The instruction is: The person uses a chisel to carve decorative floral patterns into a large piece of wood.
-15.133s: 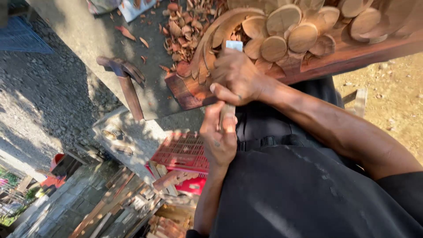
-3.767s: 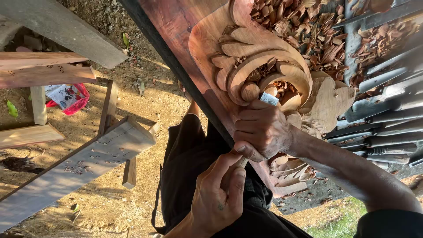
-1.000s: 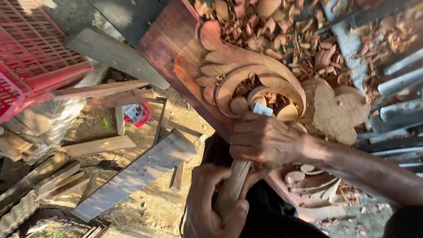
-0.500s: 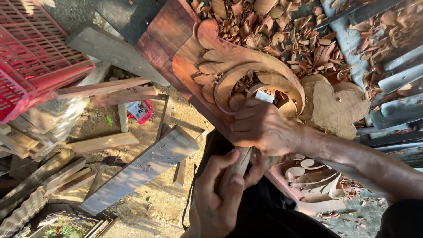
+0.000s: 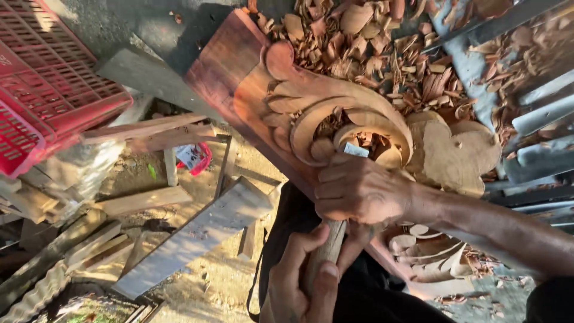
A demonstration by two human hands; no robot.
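I see both hands wrapped around one chisel (image 5: 326,251), and the carved panel (image 5: 335,119) lies right under them. My right hand (image 5: 359,190) is clenched around the tool's upper part, its grip closed tight, knuckles toward me, resting against the carving. My left hand (image 5: 302,281) sits lower, near my body, fingers and thumb curled shut around the pale wooden handle. Only a short bright bit of the metal blade (image 5: 354,149) shows above the right fist (the cutting edge itself is hidden in the wood).

The panel is a long reddish-brown board lying slantwise across the view, from the upper left down toward my lap. Its flat border is darker and smooth; the carved part is paler, freshly cut wood. The relief shows a leaf with rounded lobes at the upper end, sweeping into a thick curled scroll that winds around a hollow centre, and the blade meets the wood just at that hollow. Beside the scroll, to its right, is a flat, pale, lobed shape, less worked.

Curled wood shavings (image 5: 382,42) lie heaped on the surface beyond the panel, with more below my right wrist. A red plastic crate (image 5: 48,90) stands at the far left, well apart, and loose planks (image 5: 197,239) lie on the dirt ground (image 5: 221,281) below.
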